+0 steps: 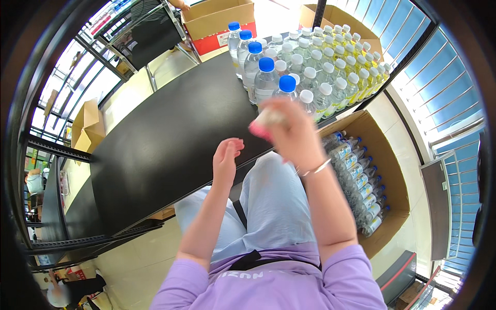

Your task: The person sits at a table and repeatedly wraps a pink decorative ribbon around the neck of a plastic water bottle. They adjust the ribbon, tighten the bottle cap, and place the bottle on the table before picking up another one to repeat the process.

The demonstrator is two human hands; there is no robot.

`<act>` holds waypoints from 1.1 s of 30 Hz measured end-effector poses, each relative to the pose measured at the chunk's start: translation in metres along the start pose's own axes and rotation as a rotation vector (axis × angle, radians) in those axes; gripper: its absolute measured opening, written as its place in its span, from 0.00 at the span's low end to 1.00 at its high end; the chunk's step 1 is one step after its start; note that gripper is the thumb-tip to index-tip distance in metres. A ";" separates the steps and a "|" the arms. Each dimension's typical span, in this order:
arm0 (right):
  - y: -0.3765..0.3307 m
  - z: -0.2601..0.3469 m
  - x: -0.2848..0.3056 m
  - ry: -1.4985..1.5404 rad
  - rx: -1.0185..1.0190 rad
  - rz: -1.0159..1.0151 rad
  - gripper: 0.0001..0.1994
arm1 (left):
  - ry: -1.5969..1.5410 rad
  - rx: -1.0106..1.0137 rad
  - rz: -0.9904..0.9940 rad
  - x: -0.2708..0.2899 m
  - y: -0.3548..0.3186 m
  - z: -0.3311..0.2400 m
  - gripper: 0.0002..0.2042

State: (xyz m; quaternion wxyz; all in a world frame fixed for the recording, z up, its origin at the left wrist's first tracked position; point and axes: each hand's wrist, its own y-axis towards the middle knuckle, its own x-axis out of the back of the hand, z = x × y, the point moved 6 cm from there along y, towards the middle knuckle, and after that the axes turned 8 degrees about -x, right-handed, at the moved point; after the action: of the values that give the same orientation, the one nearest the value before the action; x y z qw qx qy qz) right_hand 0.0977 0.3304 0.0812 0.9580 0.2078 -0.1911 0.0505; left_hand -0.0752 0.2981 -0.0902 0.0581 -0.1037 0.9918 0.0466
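Note:
My right hand (297,134) is raised above the near edge of the black shelf, closed around a crumpled pink and white thing (262,128). Motion blurs it; it looks like a cloth, but I cannot make out its kind. Just past this hand stands a row of clear bottles with blue caps, the nearest bottle (287,85) partly covered by the hand. My left hand (226,157) hovers by the shelf's front edge, fingers loosely apart and slightly bent, holding nothing.
White-capped bottles (325,77), some yellowish, stand packed on the right of the black shelf (170,119). Below right, an open carton (385,165) holds blue-capped bottles (356,175). A black chair (147,33) and another carton (219,23) stand beyond; wire racks line the right.

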 end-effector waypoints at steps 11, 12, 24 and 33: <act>0.138 0.006 0.011 -0.805 -0.196 0.305 0.22 | -0.135 0.139 0.180 -0.073 0.059 0.004 0.39; 0.141 -0.001 0.006 -0.810 -0.198 0.313 0.20 | -0.146 0.141 0.183 -0.076 0.060 0.006 0.39; 0.145 -0.023 -0.011 -0.877 -0.243 0.443 0.15 | -0.136 0.144 0.194 -0.082 0.060 0.004 0.39; 0.146 -0.019 0.000 -0.687 -0.084 0.331 0.16 | -0.133 0.149 0.175 -0.076 0.059 0.006 0.38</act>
State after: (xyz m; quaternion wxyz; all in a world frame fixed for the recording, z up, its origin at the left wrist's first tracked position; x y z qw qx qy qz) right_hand 0.0788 0.4710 0.1202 0.8248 0.1394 -0.5338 0.1238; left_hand -0.0132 0.3711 -0.0822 0.1271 -0.0091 0.9917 -0.0155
